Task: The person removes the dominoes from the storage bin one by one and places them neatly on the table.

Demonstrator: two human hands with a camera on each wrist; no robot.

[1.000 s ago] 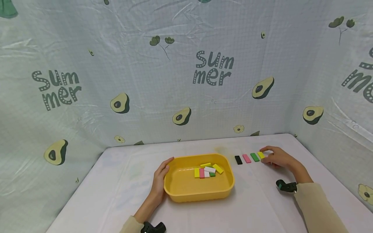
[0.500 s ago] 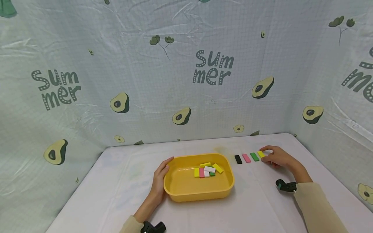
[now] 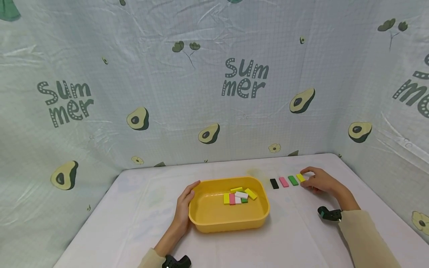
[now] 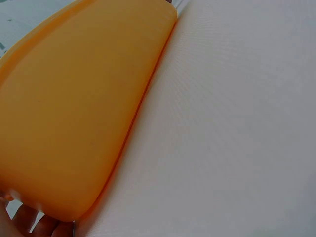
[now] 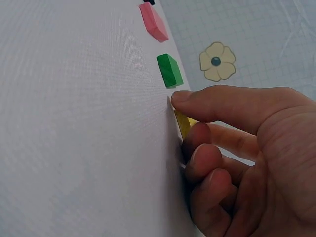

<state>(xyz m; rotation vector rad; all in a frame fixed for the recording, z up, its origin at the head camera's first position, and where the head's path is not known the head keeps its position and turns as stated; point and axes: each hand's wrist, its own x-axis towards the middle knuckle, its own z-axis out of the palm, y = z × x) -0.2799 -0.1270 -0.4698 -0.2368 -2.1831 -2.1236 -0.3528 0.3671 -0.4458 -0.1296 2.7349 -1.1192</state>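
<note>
My left hand holds the left end of a yellow plastic tray; in the left wrist view its fingers show at the end wall. Inside the tray lie several small blocks: yellow, pink, white and green. To the right, my right hand pinches a yellow block on the table, partly hidden by the fingers in the right wrist view. This block ends a spaced row with a green block, a pink block and a black block.
A white cloth covers the table, whose far edge meets a printed curtain. More curtain hangs along the left and right sides. Each wrist wears a dark camera strap, the right one near the table surface.
Almost nothing differs. The right index finger shifts very slightly at the yellow block; the left hand, tray and row of blocks stay in place.
</note>
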